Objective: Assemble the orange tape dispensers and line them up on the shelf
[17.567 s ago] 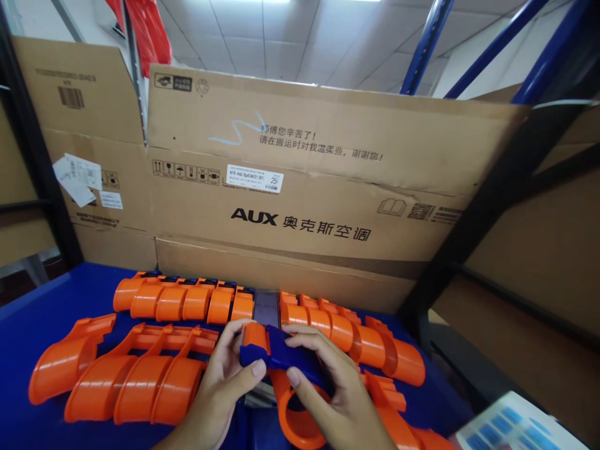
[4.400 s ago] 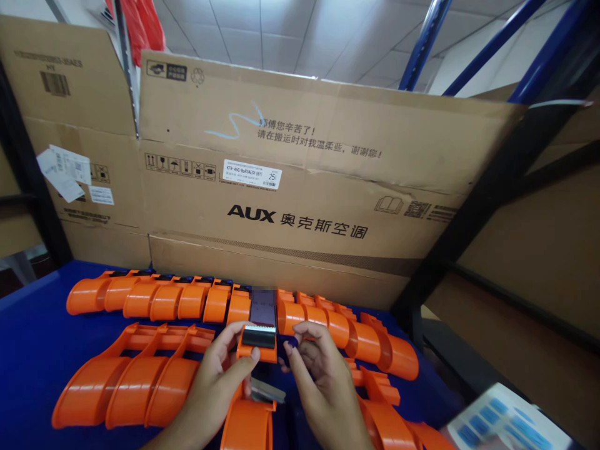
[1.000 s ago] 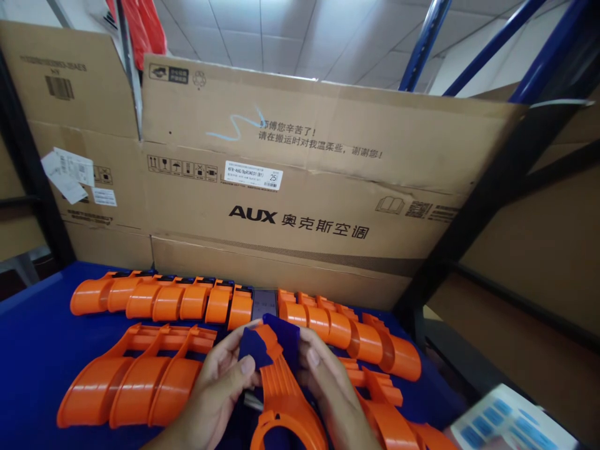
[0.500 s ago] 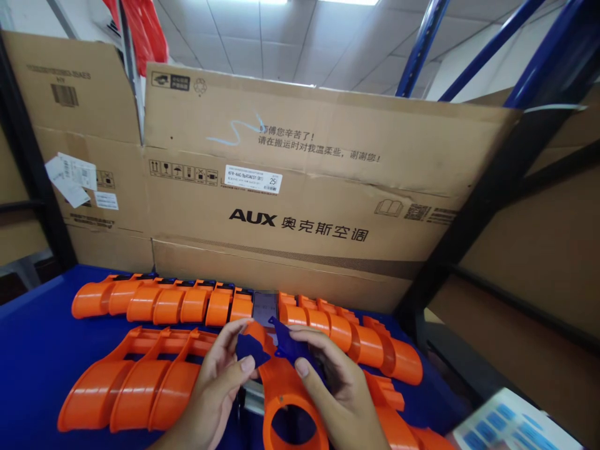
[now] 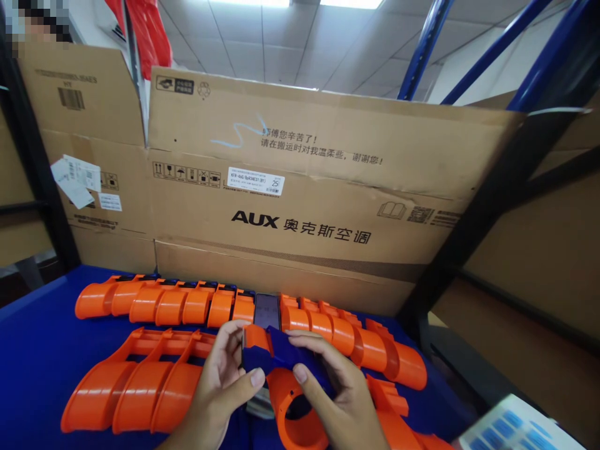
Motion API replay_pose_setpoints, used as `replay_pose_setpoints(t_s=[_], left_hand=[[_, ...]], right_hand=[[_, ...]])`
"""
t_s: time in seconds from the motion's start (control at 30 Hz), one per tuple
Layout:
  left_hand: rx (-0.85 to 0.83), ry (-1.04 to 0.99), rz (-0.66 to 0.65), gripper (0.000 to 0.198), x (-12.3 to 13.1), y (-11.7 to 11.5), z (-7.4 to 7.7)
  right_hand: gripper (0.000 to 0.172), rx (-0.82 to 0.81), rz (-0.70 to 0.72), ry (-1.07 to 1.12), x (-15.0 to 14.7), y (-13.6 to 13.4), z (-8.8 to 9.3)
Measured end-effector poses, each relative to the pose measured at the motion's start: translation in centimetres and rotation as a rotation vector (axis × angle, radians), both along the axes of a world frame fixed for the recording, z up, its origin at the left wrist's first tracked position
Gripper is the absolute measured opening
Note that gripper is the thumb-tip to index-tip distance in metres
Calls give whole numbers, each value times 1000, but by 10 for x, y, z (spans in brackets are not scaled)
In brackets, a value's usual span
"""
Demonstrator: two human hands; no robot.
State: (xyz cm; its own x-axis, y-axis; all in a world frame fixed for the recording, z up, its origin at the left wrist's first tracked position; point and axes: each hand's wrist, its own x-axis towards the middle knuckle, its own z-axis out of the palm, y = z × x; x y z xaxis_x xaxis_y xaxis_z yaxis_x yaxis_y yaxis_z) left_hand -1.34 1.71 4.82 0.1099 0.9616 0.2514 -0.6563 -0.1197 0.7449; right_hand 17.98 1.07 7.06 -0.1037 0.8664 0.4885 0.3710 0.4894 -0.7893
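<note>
**Orange dispenser [image 5: 280, 395] and blue cover [image 5: 284, 350], held in front of the cardboard [image 5: 309, 200]**

I judge the dispenser light and stiff, thin moulded plastic from the look of it. The glossy skin may be a little slippery, so I would trust the squared head and its blue side panel [image 5: 257, 359] more than the smooth round ring below. The cover looks thin — flat pinching should suit it, while a hard twist could bend or crack an edge.

The dispenser is on my side of the cardboard, over the counter [image 5: 37, 356], with its head towards the cardboard and its ring towards me; whether the ring rests on anything, I cannot tell. My left fingers [image 5: 242, 388] are closed round the left of the head, thumb against the side panel. My right fingers [image 5: 310, 390] pinch the cover, thumb on the near face and the others over the top and behind. The cover sits against the right of the head, yet I cannot tell whether it is clipped on. The ring hangs just under it, between my two thumbs.

Nearer the foot of the cardboard, one row of dispensers [image 5: 169, 309] runs along its left part and another row [image 5: 342, 334] angles out from its right, with a dark slab [image 5: 267, 311] between them. Three more dispensers [image 5: 124, 394] lie farther out from the cardboard — on the left, just beside my wrist.
</note>
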Motion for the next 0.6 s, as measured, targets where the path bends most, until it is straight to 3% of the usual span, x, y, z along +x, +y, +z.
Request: replay_pose_setpoints(t_s=[0.13, 0.23, 0.37, 0.6], left_hand=[[37, 6, 11, 56, -2, 0, -5], [101, 14, 7, 59, -2, -1, -11], [134, 49, 3, 65, -2, -6, -17], [170, 178, -19, 68, -3, -9, -12]], right_hand=[[30, -9, 15, -65, 4, 2, -3], [44, 28, 9, -190, 6, 1, -5], [63, 186, -15, -398, 7, -4, -4], [76, 438, -36, -471, 7, -4, -2]])
